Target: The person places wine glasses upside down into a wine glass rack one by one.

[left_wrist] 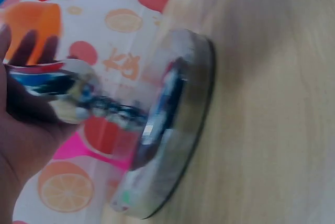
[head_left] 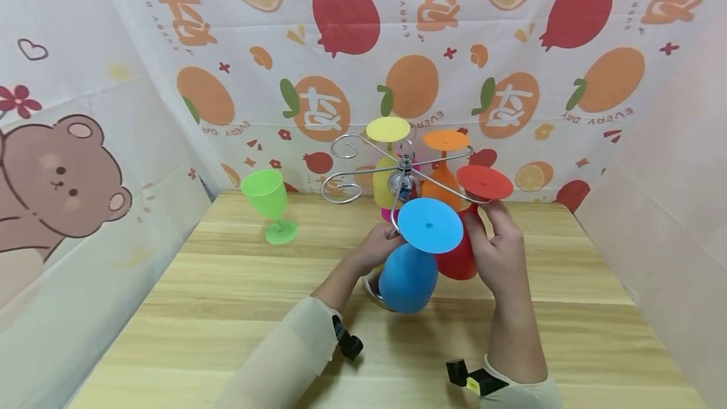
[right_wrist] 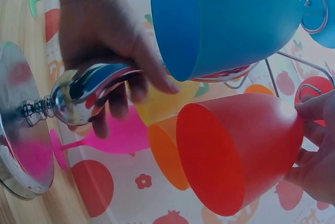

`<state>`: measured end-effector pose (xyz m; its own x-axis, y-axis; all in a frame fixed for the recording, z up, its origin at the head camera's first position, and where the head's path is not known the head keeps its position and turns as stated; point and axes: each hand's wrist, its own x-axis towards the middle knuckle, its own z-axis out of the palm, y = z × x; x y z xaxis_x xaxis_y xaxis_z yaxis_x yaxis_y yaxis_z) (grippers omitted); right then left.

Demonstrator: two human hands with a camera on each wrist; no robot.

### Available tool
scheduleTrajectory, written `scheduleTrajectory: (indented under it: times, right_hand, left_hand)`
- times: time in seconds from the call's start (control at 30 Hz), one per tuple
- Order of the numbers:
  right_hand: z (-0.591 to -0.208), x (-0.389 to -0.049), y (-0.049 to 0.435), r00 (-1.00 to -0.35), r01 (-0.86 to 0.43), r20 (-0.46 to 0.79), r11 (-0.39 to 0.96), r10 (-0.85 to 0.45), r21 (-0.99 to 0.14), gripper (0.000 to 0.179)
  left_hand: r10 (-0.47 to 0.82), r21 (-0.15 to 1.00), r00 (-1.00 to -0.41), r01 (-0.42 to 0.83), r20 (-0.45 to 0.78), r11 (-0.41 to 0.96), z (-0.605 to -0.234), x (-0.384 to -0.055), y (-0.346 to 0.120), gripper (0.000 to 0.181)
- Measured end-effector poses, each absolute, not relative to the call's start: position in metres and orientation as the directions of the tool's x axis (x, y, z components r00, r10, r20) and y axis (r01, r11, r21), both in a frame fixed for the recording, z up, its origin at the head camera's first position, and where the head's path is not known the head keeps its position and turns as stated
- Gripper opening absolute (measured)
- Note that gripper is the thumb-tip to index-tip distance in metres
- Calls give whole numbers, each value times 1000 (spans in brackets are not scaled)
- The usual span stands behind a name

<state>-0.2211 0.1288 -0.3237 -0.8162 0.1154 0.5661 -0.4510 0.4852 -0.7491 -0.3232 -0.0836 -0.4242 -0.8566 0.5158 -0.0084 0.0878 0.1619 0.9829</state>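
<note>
A chrome stemware rack [head_left: 405, 166] with curled wire arms carries upside-down plastic goblets. My left hand [head_left: 379, 246] grips its post [right_wrist: 86, 96], the fingers wrapped round the shiny metal in the right wrist view. My right hand [head_left: 502, 251] pinches the red goblet [right_wrist: 241, 150] by its stem, just under its round foot at the end of a wire arm. The blue goblet [head_left: 409, 279] hangs nearest me, bowl downward. On the far side hang an orange goblet [head_left: 440, 185] and a yellow goblet [head_left: 382, 185].
A green goblet [head_left: 265, 195] stands upright on the wooden table [head_left: 227, 295] at the back left. Behind the rack stands a pink goblet [right_wrist: 120, 136], mostly hidden in the head view. Two curled arms on the rack's left bear no goblet. A fruit-printed cloth [head_left: 363, 81] hangs behind the table.
</note>
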Motion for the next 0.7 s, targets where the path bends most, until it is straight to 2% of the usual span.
scheduleTrajectory:
  times: [0.1,0.3,0.4,0.53,0.7]
  right_hand:
    - [-325,-223,131,-811,-462,574,475,116,-749,50]
    - [-326,-225,135,-804,-452,577,483,142,-750,44]
    - [-325,-226,137,-804,-416,562,494,192,-764,42]
    - [-324,-227,142,-799,-376,539,478,267,-794,39]
    - [-325,-227,148,-749,-368,551,460,369,-808,33]
  left_hand:
    - [470,983,-883,88,1,162,-430,-326,-75,35]
    - [386,979,-919,149,84,141,-434,-325,-61,32]
    - [352,974,-927,184,129,129,-433,-325,-54,32]
    - [312,981,-941,171,134,95,-434,-324,-45,42]
    - [227,961,-950,247,215,123,-438,-322,-34,51]
